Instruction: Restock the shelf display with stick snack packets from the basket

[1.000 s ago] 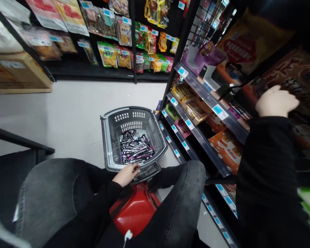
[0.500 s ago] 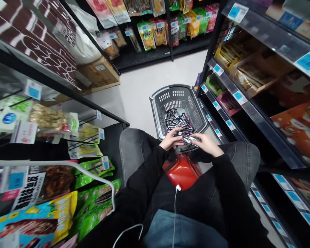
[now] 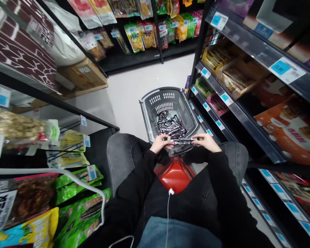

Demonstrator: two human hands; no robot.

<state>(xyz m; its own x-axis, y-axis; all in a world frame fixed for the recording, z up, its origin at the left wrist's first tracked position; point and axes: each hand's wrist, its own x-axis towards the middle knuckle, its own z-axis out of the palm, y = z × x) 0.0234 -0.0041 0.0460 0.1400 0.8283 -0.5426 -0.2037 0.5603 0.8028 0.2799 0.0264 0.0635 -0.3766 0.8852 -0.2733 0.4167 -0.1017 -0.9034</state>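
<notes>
My left hand (image 3: 160, 143) and my right hand (image 3: 208, 142) are both closed on a few slim black-and-silver stick packets (image 3: 182, 141). The held packets lie crosswise, stretched level from one hand to the other, with fingers at both ends. They are above the near rim of a grey plastic shopping basket (image 3: 144, 113). On the basket's floor is a loose heap of similar stick packets (image 3: 167, 123), pointing in many directions. The exact number of packets in my hands is hard to make out.
A red stool (image 3: 174, 175) is between my legs. Shelves with price tags and boxed snacks (image 3: 235, 81) stand close on the right. Hanging snack bags (image 3: 74, 150) and a white curved rod (image 3: 77, 181) are on the left. A cardboard box (image 3: 85, 77) sits further back.
The stick packets in my hands went from a slanted bunch to a level line. My hands have moved slightly apart, and the whole view has shifted a little.
</notes>
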